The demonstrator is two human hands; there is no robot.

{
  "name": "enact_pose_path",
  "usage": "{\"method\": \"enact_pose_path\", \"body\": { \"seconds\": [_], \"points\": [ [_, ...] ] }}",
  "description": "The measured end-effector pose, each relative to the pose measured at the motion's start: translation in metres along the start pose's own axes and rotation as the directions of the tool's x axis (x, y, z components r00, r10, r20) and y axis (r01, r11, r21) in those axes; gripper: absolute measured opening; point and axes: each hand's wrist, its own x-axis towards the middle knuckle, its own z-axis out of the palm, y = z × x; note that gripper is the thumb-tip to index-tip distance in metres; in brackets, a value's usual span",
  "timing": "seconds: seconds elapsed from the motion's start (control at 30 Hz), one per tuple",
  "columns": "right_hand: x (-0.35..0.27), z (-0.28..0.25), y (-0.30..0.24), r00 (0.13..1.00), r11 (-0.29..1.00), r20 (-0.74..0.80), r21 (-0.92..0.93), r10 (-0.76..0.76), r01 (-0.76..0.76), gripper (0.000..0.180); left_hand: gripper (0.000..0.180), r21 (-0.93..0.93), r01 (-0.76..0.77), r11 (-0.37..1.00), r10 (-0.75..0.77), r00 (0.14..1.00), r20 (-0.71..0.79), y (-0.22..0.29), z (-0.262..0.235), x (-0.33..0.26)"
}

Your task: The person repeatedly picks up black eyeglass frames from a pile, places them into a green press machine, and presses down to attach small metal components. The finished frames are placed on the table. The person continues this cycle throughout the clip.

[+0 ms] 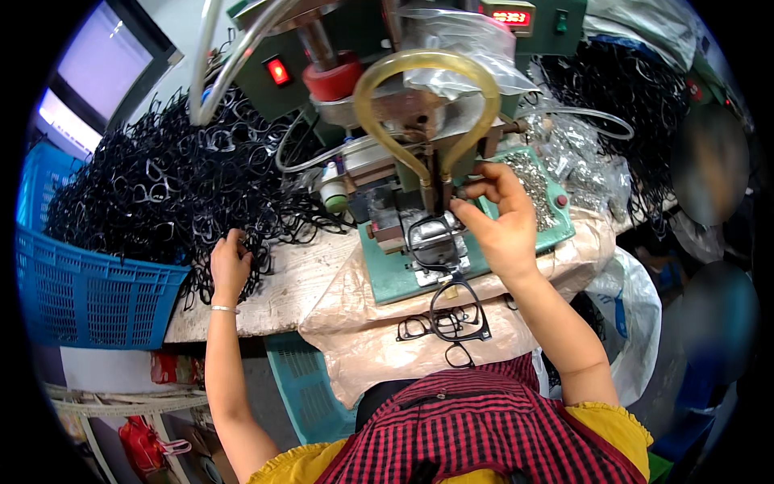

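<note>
A black eyeglass frame (457, 312) hangs over the front of the green press (383, 278), one rim on the metal fixture (439, 234) and the other below it. Beside the press head, my right hand (506, 226) has its thumb and forefinger brought close together; anything small between them is hidden. At the near edge of a big heap of black eyeglass frames (214, 153), my left hand (230, 266) has curled fingers touching the heap. What they hold cannot be made out. A yellowish tube (427, 58) loops over the fixture.
Small metal parts (536, 189) lie on the press base, right of my right hand. A blue basket (97, 282) stands at the left. Several frames (415, 327) rest on the brown sheet (347, 355) before me. Another heap of frames (617, 105) lies at far right.
</note>
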Motion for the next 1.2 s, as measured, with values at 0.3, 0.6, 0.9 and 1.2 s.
{"method": "enact_pose_path", "body": {
  "seconds": [0.3,0.6,0.9,1.2],
  "points": [
    [-0.01,0.02,-0.024,0.984,0.935,0.11,0.311,0.142,-0.17,0.055,0.02,-0.956,0.291,0.039,-0.539,0.812,0.225,0.022,0.06,-0.027],
    [0.006,-0.07,0.028,0.98,0.363,0.041,-0.925,-0.193,0.11,0.022,0.012,-0.47,-0.756,0.455,0.489,0.653,-0.578,0.261,-0.055,-0.038],
    [0.014,-0.106,0.085,0.943,0.515,-0.057,-0.848,-0.327,0.127,0.013,0.019,-0.393,-0.802,0.449,0.629,0.596,-0.498,0.284,-0.04,-0.025],
    [0.0,-0.121,0.09,0.984,0.865,-0.141,-0.5,-0.11,0.025,0.01,0.025,-0.465,-0.671,0.578,0.304,0.706,-0.64,0.275,-0.01,-0.063]
  ]
}}
